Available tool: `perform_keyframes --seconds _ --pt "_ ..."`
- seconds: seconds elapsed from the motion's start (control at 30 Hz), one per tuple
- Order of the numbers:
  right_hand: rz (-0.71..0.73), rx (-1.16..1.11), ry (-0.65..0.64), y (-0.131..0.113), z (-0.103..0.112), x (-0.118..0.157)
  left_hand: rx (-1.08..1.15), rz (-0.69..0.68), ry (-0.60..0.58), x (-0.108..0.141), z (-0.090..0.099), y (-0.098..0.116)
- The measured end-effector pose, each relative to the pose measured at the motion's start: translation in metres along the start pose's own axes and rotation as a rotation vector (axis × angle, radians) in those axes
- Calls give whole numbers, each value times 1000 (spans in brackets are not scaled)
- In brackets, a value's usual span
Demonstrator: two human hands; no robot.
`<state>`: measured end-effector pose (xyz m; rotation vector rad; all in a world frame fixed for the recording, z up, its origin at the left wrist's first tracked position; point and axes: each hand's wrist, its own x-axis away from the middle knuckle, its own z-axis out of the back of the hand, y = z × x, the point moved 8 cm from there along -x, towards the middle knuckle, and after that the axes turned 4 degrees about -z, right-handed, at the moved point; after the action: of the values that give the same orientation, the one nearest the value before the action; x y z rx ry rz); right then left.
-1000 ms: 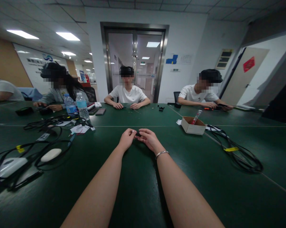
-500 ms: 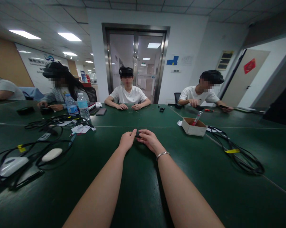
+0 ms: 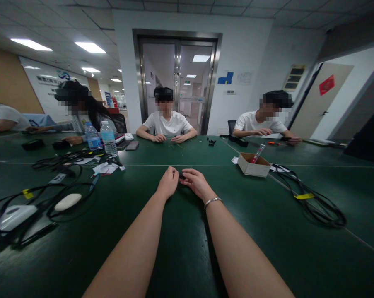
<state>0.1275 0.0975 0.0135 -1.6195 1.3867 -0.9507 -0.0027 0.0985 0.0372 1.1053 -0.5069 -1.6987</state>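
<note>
Both arms reach forward over the dark green tabletop [image 3: 183,256]. A small black part [image 3: 182,176] sits between the hands, mostly covered by fingers, so its kind does not show. My right hand [image 3: 196,183], below a silver bracelet [image 3: 213,201], pinches this part between thumb and fingertips. My left hand [image 3: 168,182] is closed right beside it, with its back toward me. Whatever its curled fingers hold is hidden from the camera.
Left lie coiled black cables [image 3: 17,194], a white mouse-like object [image 3: 68,202] and crumpled paper [image 3: 106,168] near two water bottles [image 3: 108,138]. Right stand an open cardboard box [image 3: 253,169] and another cable coil [image 3: 325,211]. Several people sit around the table.
My left hand has turned slightly, its thumb now tucked from view, while my right hand stays nearly still. Across the table, the person at right has drawn a hand back from the dark object.
</note>
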Motion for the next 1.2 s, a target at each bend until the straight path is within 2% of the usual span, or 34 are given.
perform_keyframes --seconds 0.13,0.37,0.6,1.2 --pt "4 -20 -5 1 1 -1 47 -35 22 0 3 2" --pt "16 -12 -19 1 0 -2 192 54 -30 0 -4 -10" --pt "6 -17 36 0 3 -1 306 63 -58 0 -9 -10" --pt "15 -15 -3 -1 1 0 43 116 -44 5 2 -5"
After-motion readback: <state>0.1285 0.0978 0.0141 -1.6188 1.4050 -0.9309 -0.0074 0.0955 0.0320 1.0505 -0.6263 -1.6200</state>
